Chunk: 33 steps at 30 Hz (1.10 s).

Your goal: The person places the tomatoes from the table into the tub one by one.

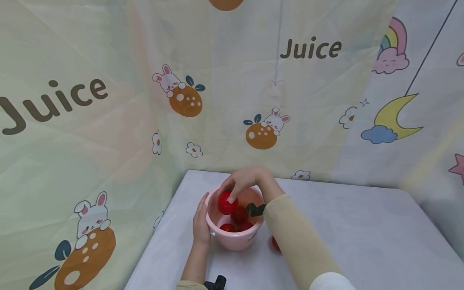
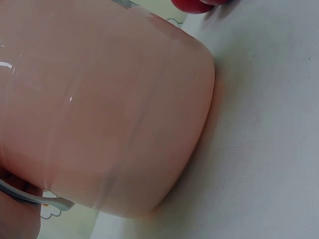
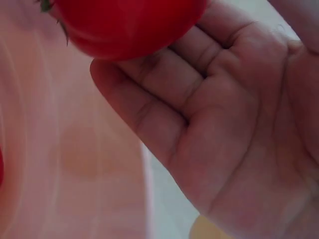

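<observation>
A pink bucket (image 1: 233,241) stands upright on the white table. My left hand (image 1: 201,223) rests along its left side, fingers fairly straight and pointing up toward the rim. In the left wrist view the bucket wall (image 2: 114,109) fills much of the picture, with a grey handle (image 2: 60,203) beside part of the hand. Over the bucket's opening, my right hand (image 1: 247,179) grips a red tomato (image 1: 225,206) between thumb and fingers. The right wrist view shows this tomato (image 3: 129,25) with green sepals, against the fingers. Below it, several red tomatoes (image 1: 239,215) lie inside the bucket.
Just right of the bucket, a red tomato (image 1: 276,244) on the table is partly hidden by the right sleeve (image 1: 301,241). Red tomatoes (image 2: 192,5) also show past the bucket in the left wrist view. A printed cloth (image 1: 232,100) hangs behind the table (image 1: 362,233).
</observation>
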Motion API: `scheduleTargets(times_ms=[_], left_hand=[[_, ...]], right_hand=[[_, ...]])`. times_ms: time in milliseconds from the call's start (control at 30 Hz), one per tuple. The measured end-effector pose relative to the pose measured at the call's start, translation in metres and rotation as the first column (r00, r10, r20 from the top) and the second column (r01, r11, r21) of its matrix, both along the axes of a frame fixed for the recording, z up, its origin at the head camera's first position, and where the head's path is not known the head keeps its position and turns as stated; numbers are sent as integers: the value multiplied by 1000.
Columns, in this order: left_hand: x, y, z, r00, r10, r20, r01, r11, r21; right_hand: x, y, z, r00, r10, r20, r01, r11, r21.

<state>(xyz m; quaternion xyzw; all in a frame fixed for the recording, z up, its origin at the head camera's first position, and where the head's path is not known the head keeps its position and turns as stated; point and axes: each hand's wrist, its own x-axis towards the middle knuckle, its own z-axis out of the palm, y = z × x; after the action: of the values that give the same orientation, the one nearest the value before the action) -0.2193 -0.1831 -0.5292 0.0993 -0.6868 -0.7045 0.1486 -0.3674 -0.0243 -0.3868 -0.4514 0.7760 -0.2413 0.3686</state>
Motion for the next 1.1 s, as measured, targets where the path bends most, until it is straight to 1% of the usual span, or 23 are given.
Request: scheduleTargets(times_ms=[100,200,300,367,467,600,667,767,900,1033,1100], left_hand=[[-1,1,0,1000,11,3,-11,1000,-8],[-2,1,-1,1000,11,1,-11,1000,-7],[-2,1,-3,1000,5,-2,-5,1000,-6],[-2,0,-4,1000,4,-4,-4,1000,-9],[-2,-1,-5,1000,7,-2,-7,1000,-17],[-3,-2,-5,1000,3,0,-3,1000,-20],[-3,-2,-4,1000,2,-2,-2,1000,-20],[-3,-2,-4,1000,4,-2,-4,1000,-22],[-2,-2,-4,1000,11,0,-11,1000,-26],[-2,-2,-3,1000,10,1,-10,999,-33],[-1,-2,-3,1000,10,0,-10,999,-35]], right_hand=[[0,-7,-7,1000,-10,15,9,1000,25],[1,-14,-13,997,-22,76,18,998,59],[3,-19,-20,994,-16,109,6,995,97],[5,-22,-25,994,-8,106,-5,993,120],[7,-25,-33,998,-1,67,-8,991,134],[9,-29,-39,1000,-16,23,12,989,149],[9,-31,-40,1000,-6,9,5,988,156],[9,-32,-41,1000,11,10,-13,988,154],[10,-30,-39,998,23,51,-29,992,121],[12,-24,-34,997,-21,80,11,993,121],[12,-20,-31,996,-53,71,43,991,130]])
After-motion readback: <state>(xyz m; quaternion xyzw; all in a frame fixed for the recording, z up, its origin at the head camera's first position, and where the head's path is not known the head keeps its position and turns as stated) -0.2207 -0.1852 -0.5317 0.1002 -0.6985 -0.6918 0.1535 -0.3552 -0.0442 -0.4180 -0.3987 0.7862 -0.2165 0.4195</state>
